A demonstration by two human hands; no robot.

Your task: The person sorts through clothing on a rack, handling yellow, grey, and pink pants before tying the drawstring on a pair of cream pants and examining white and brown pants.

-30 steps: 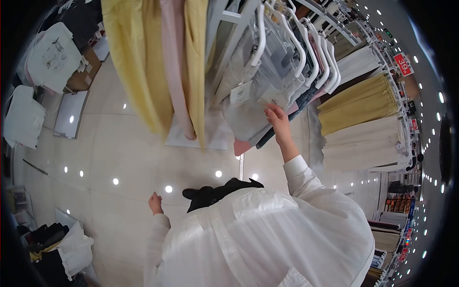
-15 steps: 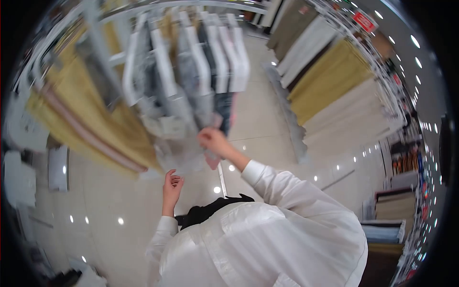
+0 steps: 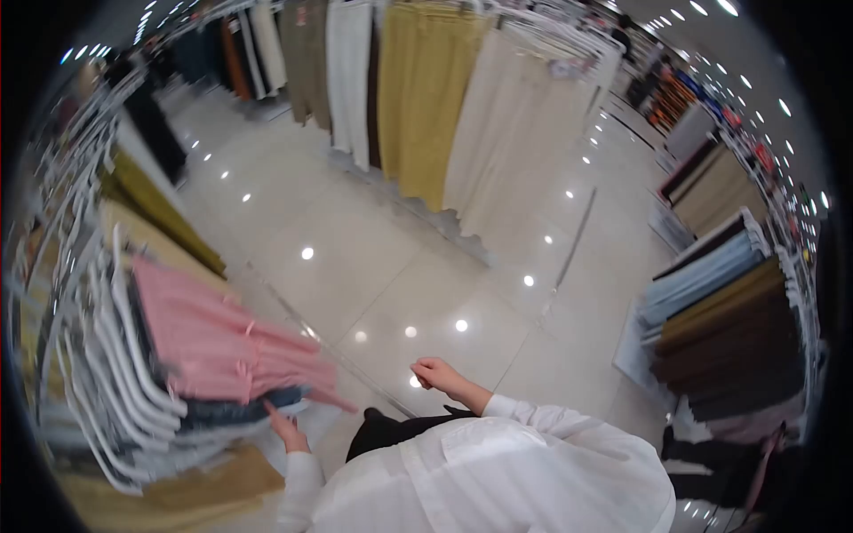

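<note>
My left hand [image 3: 288, 432] is at the lower left, beside the hems of the hanging clothes. Its index finger is stretched toward a dark blue garment [image 3: 233, 410], seemingly touching its edge; the other fingers show only in part. Just above hangs a pink garment [image 3: 222, 333] with small ties, its lower end flared out toward me. White hangers [image 3: 133, 382] carry these clothes in a tight row. My right hand [image 3: 435, 373] is in front of my body over the floor, fingers curled closed, with nothing visible in them and touching no clothing.
A rack across the aisle holds mustard trousers [image 3: 426, 98] and cream trousers [image 3: 511, 124]. On the right, another rack bears brown trousers [image 3: 733, 355] and light blue ones [image 3: 697, 275]. Glossy tiled floor [image 3: 355, 231] runs between the racks.
My view has turned right, so the hanger row now lies at the left. My right hand has come away from the hanging clothes. My left hand is now at their hems.
</note>
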